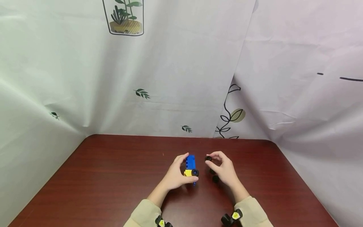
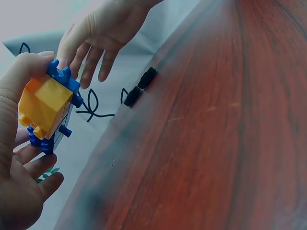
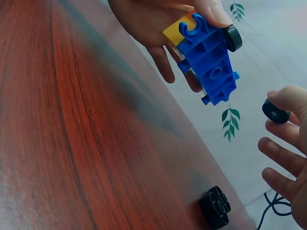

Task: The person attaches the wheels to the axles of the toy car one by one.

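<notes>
My left hand (image 1: 175,176) grips a small toy vehicle (image 1: 191,162) above the table, between thumb and fingers. Its blue base carries a yellow block (image 2: 45,105), and a black wheel (image 3: 233,38) sits on one side by the thumb. The right wrist view shows the ribbed blue underside, with a hook at one end and a bare axle peg at the side. Just right of the toy, apart from it, my right hand (image 1: 227,170) pinches a loose black wheel (image 3: 275,112) with thumb and forefinger; its other fingers are spread.
Two more black wheels, one nearer (image 1: 216,179) and one farther (image 1: 212,171), rest on the reddish-brown table (image 1: 127,176) beside the right hand. A pale printed curtain (image 1: 181,78) hangs behind the table's far edge and along its sides.
</notes>
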`<move>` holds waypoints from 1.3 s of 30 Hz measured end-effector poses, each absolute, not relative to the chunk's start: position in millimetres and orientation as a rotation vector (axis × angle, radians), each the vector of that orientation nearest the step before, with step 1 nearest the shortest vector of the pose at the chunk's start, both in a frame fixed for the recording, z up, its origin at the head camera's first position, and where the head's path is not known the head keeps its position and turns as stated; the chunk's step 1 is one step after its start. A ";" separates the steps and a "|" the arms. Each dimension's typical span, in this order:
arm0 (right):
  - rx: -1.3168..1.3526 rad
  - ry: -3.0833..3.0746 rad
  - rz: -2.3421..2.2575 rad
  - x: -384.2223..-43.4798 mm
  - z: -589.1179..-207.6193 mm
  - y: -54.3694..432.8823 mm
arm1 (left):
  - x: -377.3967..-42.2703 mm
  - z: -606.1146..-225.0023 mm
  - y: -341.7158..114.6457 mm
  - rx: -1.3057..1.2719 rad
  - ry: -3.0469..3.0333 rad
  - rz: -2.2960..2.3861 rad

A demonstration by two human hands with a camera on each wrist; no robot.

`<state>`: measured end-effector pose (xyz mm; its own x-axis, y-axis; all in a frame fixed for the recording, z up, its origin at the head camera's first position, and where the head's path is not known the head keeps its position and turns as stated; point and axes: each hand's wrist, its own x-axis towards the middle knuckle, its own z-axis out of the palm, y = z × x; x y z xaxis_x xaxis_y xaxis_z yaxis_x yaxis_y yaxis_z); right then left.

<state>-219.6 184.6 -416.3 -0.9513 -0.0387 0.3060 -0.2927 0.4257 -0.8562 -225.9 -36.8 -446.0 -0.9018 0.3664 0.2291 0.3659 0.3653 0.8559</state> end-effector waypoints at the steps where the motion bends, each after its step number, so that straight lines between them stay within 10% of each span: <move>1: 0.273 -2.438 1.556 -222.0 -419.7 185.7 | -225.4 -445.4 -36.7 0.698 2.594 1.630; 39: 0.428 -2.461 1.448 -197.9 -394.8 160.1 | -218.3 -442.9 -25.1 0.762 2.557 1.656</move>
<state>-197.9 160.1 -394.8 -0.9244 -0.1223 0.3612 -0.3751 0.4620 -0.8037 -218.3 -25.1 -442.9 -0.8822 0.3956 0.2553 0.3948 0.3259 0.8590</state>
